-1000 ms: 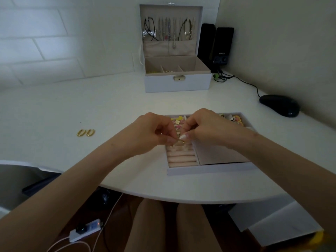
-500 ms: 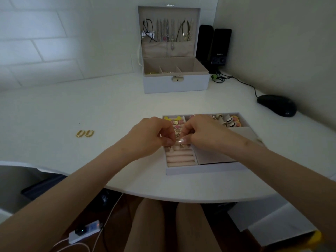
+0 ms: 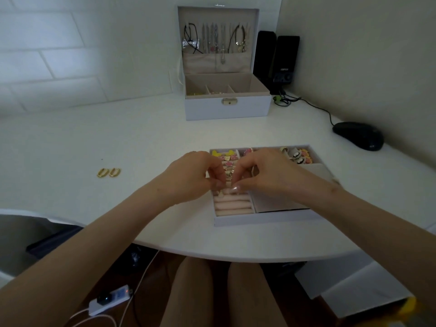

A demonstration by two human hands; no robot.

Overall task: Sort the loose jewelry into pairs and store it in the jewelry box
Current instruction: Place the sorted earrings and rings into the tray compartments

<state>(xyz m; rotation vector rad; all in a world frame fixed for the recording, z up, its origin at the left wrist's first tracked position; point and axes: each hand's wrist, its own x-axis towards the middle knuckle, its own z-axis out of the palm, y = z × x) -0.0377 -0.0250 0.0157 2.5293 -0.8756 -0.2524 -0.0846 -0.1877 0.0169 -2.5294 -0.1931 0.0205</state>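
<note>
Two gold oval hoop earrings (image 3: 108,172) are laid on the white bench (image 3: 70,138) by a tiled wall (image 3: 59,55), while left hand (image 3: 188,175) and right hand (image 3: 266,173) are held over the pink ring rolls (image 3: 232,205) of the pale tray (image 3: 259,220), fingers (image 3: 218,179) curled tip-to-tip, anything pinched hidden.

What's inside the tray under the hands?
The tray holds colourful earrings at the back and pink ring rolls front left. The left hand and right hand hide its middle.

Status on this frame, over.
Left hand, right hand: fingertips meeting over ring rolls; any held piece hidden. Gold earring pair loose on desk. Nothing blocking.
</note>
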